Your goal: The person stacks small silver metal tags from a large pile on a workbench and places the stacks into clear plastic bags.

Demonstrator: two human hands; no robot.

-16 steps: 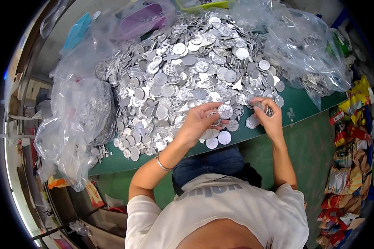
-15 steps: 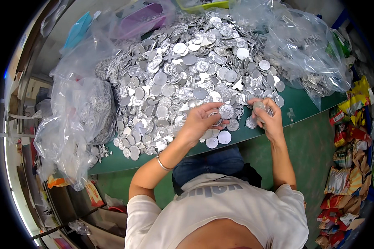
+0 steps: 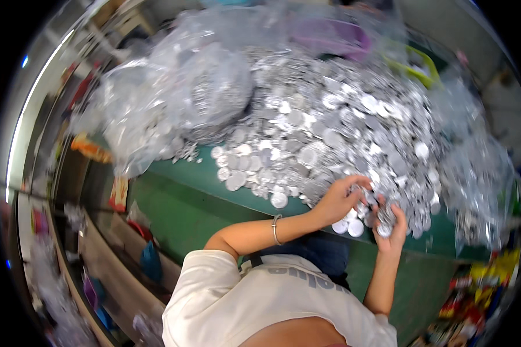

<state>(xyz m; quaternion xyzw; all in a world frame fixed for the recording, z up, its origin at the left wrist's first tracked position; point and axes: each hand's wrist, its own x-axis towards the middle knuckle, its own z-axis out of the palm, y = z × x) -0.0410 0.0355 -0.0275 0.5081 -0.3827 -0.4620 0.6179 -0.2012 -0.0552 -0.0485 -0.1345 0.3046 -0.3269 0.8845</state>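
Observation:
A wide heap of silver metal discs (image 3: 333, 139), many round and flat, covers the green table (image 3: 179, 179). At its near edge my left hand (image 3: 338, 202) is curled, thumb and fingers closing on a silver disc that shows only in part and is blurred. Just to the right, my right hand (image 3: 393, 231) is wrapped round several silver discs (image 3: 385, 220), held in a small bunch. Both hands are close together, fingertips nearly meeting. Loose pale discs (image 3: 355, 228) lie at the table edge below my left hand.
Clear plastic bags (image 3: 214, 87) full of metal pieces stand left of the heap; another bag (image 3: 480, 185) lies right. Behind are a purple basin (image 3: 336, 36) and a yellow-green basket (image 3: 425, 72). Wooden shelving (image 3: 107, 263) stands at left, coloured packets (image 3: 474, 289) at lower right.
The view has swung, so the table and heap appear turned and farther right. My hands have come closer together. The right hand still holds its discs.

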